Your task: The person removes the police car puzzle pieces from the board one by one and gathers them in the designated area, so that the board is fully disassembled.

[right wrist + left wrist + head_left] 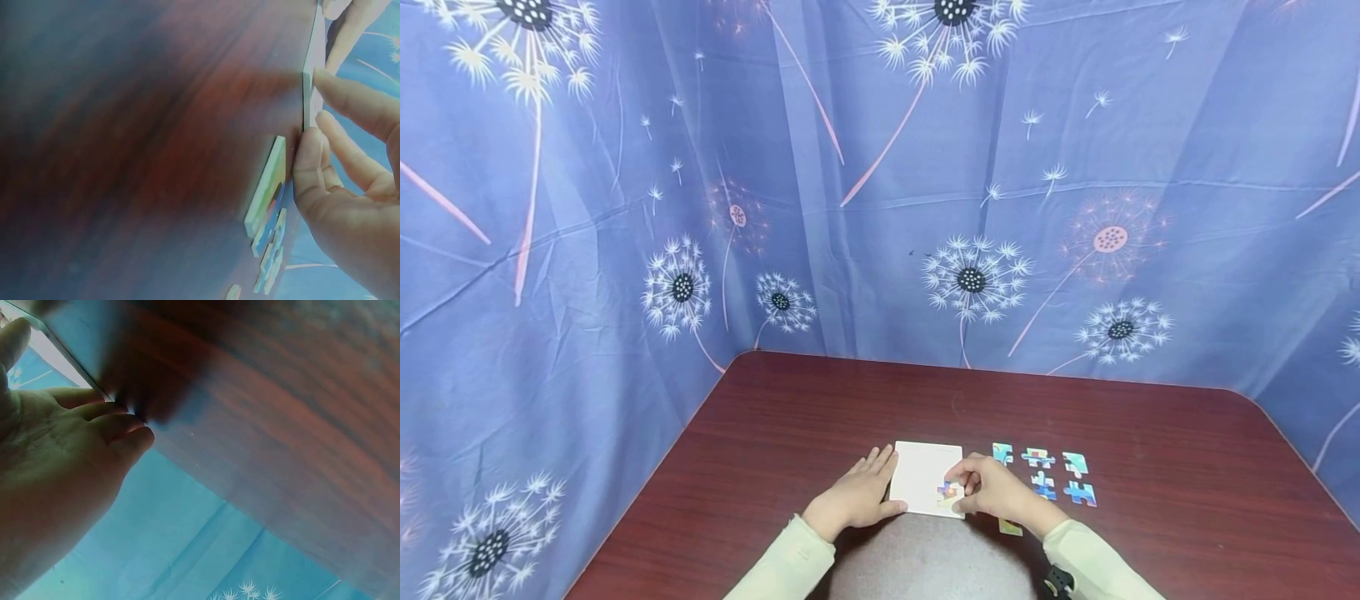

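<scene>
A white square puzzle board (917, 471) lies on the table. My left hand (859, 493) rests at its left side, fingers straight and thumb at the lower edge; the left wrist view shows this hand (69, 447) along the board's side. On the board's lower right is a colourful jigsaw piece (946, 492). My right hand (996, 490) holds this piece between thumb and curled forefinger. The right wrist view shows the right hand's fingers (350, 100) at the board's edge; the piece itself is hidden there.
Right of the board lie several loose jigsaw pieces (1080, 493), some partly covered by the right hand and forearm. The dark red wooden table (1187, 467) ends at a blue dandelion-print curtain (865, 275) at the back and left.
</scene>
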Tool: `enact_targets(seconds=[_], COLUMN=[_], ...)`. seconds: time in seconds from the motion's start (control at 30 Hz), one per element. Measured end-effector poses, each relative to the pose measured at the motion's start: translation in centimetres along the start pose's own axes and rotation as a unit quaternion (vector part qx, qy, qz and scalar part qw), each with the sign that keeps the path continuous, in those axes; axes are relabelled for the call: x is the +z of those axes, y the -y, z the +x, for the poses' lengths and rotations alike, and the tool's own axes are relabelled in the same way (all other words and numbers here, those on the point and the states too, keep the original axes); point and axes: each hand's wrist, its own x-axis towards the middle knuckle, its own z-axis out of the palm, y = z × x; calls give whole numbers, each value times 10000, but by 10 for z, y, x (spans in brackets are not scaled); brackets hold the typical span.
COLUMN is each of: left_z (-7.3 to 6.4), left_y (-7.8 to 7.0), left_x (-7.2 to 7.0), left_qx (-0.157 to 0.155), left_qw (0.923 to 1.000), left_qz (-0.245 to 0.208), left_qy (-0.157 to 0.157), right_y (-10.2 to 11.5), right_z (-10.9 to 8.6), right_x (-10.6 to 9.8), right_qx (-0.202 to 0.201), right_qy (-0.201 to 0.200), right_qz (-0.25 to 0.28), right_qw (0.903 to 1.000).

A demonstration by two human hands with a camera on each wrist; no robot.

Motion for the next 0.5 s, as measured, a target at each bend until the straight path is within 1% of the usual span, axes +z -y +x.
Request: enact_targets(seconds=[0.33,0.5], left_z=[0,0], left_y=[-2,-3], left_x=[-1,0], left_qx=[-30,-20], left_qw=[10000,10000], left_qz=[50,63], left_qy=[-13,-12], right_y=[-2,-3], right_z=[1,1], right_x=[-1,-1], right_qx=[-158,-196], right_qy=[-9,30], right_qz=[294,278], right_qw=[9994,9994])
